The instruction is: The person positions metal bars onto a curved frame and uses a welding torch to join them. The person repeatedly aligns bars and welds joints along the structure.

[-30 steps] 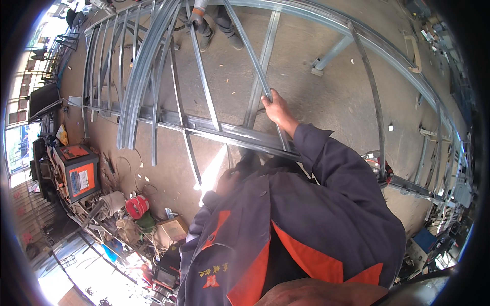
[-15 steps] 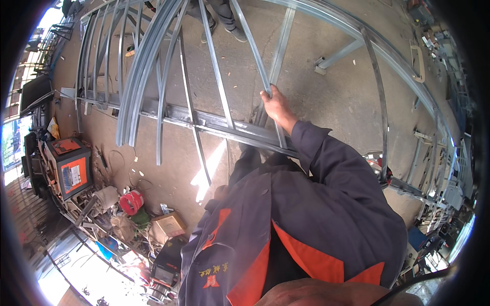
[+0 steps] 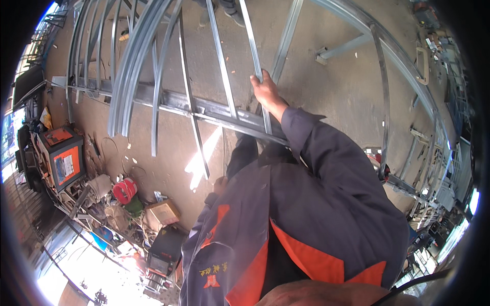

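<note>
My right hand is closed around a thin galvanized metal bar, near its lower end. That end rests at the long steel rail, which runs across in front of me. Left of it, another metal bar crosses to the same rail. A bundle of nested metal channels lies over the frame further left, its ends jutting past the rail. Low beside my jacket, only a small part of my left hand shows; its fingers are hidden.
A person's shoes stand beyond the frame. The curved outer rail bounds it at right. At left on the floor are a black-and-orange box, a red bucket, a cardboard box and mixed scrap.
My right hand has shifted left with the metal bar, narrowing the gap to the neighbouring bar. The whole view has also moved slightly. My left hand stays low by my side.
</note>
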The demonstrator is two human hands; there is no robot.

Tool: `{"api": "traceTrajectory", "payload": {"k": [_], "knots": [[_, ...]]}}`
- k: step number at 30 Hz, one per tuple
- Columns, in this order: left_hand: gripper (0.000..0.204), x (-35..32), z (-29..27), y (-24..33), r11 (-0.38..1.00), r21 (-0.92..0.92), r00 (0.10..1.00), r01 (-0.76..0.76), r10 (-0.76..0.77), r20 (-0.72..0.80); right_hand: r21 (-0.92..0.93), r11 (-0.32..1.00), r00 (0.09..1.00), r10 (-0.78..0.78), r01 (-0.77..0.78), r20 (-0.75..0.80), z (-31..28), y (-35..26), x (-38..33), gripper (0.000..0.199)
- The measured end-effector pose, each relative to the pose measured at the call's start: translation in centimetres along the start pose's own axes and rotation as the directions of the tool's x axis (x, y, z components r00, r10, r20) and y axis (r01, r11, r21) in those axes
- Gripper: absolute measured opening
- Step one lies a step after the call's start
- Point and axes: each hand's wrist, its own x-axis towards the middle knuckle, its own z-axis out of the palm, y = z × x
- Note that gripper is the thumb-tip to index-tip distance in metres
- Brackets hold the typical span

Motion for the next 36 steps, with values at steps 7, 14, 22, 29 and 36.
{"api": "traceTrajectory", "payload": {"k": [7,14,22,29,36], "knots": [[0.054,-1.9,0.3,2.2,0.992,-0.098,0.996,0.081,-0.084,-0.026,0.471,0.818,0.924,0.18,-0.331,0.338,-0.1,0.5,0.8,0.041],[0.042,-2.5,0.4,2.3,0.932,-0.308,0.972,0.189,-0.223,-0.079,0.49,0.814,0.932,0.163,-0.312,0.323,0.1,-0.2,0.3,0.039],[0.034,-2.8,-17.2,8.2,0.96,0.275,0.34,0.047,0.244,-0.908,0.271,0.951,0.984,0.118,-0.15,0.131,0.0,2.2,0.9,0.057],[0.053,2.2,-28.8,23.5,0.811,0.535,0.526,-0.237,0.57,-0.631,0.358,0.924,0.99,0.128,-0.138,0.05,-5.4,3.1,-3.7,0.059],[0.055,4.0,-27.2,26.6,0.907,0.378,0.812,-0.187,0.359,-0.46,0.251,0.966,0.994,0.078,-0.057,-0.076,-8.2,4.3,-6.1,0.053]]}}
